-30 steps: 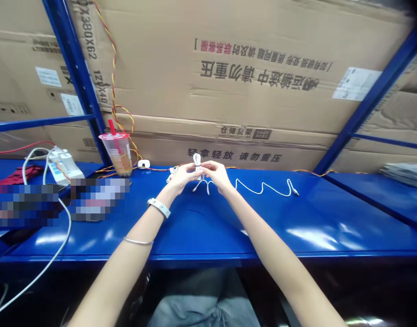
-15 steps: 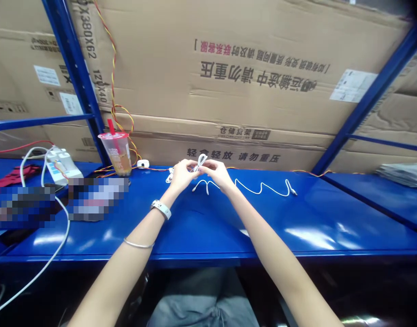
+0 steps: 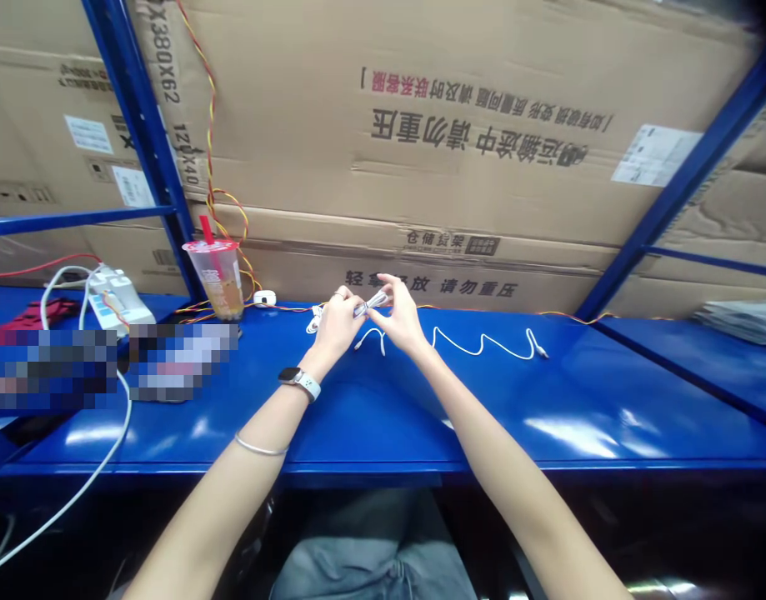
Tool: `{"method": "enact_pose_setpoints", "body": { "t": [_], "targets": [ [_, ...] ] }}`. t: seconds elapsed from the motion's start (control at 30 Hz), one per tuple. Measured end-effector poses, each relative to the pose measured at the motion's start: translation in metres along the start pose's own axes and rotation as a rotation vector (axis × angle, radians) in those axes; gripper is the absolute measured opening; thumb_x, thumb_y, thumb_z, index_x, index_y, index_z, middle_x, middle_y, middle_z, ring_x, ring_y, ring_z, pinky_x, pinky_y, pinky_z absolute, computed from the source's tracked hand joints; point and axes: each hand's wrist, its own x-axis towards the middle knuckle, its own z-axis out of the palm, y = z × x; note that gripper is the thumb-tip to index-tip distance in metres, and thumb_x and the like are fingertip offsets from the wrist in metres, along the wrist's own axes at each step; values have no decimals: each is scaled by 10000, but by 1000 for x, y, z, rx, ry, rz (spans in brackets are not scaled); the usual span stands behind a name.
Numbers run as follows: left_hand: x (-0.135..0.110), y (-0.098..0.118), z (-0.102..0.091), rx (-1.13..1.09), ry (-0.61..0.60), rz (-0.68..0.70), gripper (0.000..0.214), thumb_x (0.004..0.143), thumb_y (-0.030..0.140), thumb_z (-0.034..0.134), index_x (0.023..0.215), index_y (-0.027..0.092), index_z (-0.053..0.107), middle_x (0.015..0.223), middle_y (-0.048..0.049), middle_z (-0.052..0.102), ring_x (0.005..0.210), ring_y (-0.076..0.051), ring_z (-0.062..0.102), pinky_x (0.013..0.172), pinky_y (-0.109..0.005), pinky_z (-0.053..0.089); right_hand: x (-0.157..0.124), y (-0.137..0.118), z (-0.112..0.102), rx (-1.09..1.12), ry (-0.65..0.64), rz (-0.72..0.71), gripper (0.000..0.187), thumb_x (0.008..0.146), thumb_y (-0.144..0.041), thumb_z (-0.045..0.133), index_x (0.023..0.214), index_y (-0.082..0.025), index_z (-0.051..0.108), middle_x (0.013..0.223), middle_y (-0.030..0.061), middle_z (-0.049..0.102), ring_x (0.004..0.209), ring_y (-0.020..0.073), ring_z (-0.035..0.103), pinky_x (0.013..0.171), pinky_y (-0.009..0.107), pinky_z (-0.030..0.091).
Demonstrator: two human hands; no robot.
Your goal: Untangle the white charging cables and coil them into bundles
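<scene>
A coiled white cable [image 3: 375, 303] is held up above the blue shelf, bunched at its middle. My left hand [image 3: 340, 323] is closed on its left end. My right hand [image 3: 400, 318] has its thumb against the underside of the coil and its fingers curled over the right end. Below and to the right, a loose white cable [image 3: 476, 348] lies in waves on the shelf, partly hidden behind my right hand. Another small white cable bundle [image 3: 313, 320] rests just behind my left hand.
A drink cup with a red straw [image 3: 215, 279] and a small white case [image 3: 264, 298] stand back left. A white power strip [image 3: 121, 296] lies farther left. Cardboard boxes [image 3: 295, 167] form the back wall; blue uprights [image 3: 663, 200] flank the blue shelf [image 3: 370, 425].
The coiled cable has tipped from upright to slanting right. My left wrist has turned, bringing a watch face into view. My right fingers have lifted over the coil's end.
</scene>
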Motion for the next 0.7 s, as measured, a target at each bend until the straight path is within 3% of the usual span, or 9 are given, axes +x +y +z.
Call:
{"method": "enact_pose_setpoints", "body": {
  "t": [0.07,0.17,0.43,0.57,0.7],
  "targets": [
    [0,-1,1,12,3,16,119,841,194,575,873,175,688,926,-64,544,797,-165,552,791,-298,477,-1,-2,-3,-150,-37,-139,442,775,-211,626,1212,-190,559,1144,107,563,1025,231,561,865,348,465],
    [1,-4,3,26,14,38,111,830,162,573,849,161,683,917,-66,530,797,-164,541,788,-297,479,-2,-4,-5,-368,-112,-236,189,843,-237,588,1020,-196,641,1102,105,590,1062,264,525,890,393,414],
    [1,-12,11,43,36,171,91,814,130,585,825,145,674,900,-77,537,837,-194,522,774,-333,481,-1,-1,-7,-505,-176,-317,125,904,-242,547,889,-184,656,970,99,689,1046,271,515,908,420,329],
    [1,-12,10,71,23,242,116,808,98,568,778,164,658,916,-79,566,896,-211,500,794,-344,473,2,1,-10,-347,-148,-138,133,847,-218,566,781,-175,673,858,83,696,978,256,542,889,402,345],
    [2,-4,4,-62,-22,318,143,825,97,556,830,177,674,943,-62,639,925,-199,510,840,-327,454,8,13,-23,82,-247,210,165,757,-272,584,694,-160,688,725,39,674,795,203,576,750,313,397]
  ]
}}
